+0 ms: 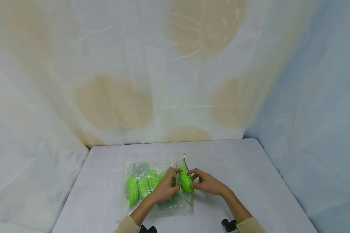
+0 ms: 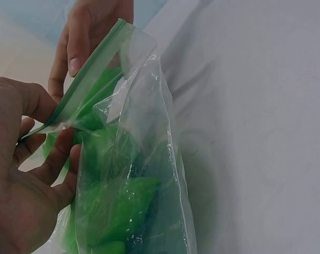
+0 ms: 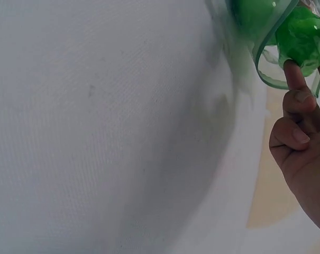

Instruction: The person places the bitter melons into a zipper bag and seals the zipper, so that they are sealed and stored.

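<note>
A clear zip bag [image 1: 140,166] with a green zip edge lies on the table, several bright green gourd-like pieces [image 1: 132,191] inside it. My left hand [image 1: 165,186] pinches the bag's mouth near the zip strip [image 2: 85,79], thumb and fingers on either side of the plastic. At the bag's open right end, my right hand [image 1: 208,184] grips one tapered green gourd-like piece [image 1: 186,181] between thumb and fingers. The right wrist view shows the fingertips on that glossy piece [image 3: 302,39], within the loop of the bag's mouth. Its far side is hidden by the bag.
A white-covered table [image 1: 236,155] has rounded far corners. Pale curtains with tan round patches [image 1: 113,102] hang behind it, and a bluish curtain [image 1: 323,136] stands along the right. Black wrist devices [image 1: 228,225] show by the sleeves at the near edge.
</note>
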A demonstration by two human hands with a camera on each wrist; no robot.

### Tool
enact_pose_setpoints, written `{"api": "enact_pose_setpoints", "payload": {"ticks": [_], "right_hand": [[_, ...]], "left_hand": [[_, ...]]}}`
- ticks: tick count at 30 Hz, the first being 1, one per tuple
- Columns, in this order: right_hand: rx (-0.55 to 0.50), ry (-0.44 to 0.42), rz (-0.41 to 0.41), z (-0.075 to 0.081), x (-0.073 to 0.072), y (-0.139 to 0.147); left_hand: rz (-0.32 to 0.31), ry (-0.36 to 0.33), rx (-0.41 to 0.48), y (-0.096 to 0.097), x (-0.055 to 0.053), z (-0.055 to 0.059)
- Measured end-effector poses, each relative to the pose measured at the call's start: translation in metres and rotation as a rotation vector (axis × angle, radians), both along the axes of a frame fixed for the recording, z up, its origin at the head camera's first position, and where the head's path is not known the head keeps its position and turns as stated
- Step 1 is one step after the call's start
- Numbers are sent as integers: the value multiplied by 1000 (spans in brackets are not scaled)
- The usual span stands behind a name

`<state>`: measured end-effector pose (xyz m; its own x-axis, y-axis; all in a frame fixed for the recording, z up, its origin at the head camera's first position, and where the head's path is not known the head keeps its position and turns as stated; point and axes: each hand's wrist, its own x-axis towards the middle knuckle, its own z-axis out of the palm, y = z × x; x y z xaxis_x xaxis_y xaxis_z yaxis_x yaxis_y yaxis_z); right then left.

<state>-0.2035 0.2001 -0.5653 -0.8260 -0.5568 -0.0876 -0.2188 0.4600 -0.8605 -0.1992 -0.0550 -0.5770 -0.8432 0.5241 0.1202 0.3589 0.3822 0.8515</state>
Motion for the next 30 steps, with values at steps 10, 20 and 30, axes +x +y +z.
{"api": "enact_pose_setpoints", "payload": {"ticks": [10,20,30], "right_hand": [[-16,23,-2,0,-4,-1],[-9,45,17,5,-4,-3],[17,37,9,8,-4,-5]], "left_hand": [[3,-13,7,0,0,-1],[0,-2,39,1,1,3],[-27,-28,90,1,-2,0]]}}
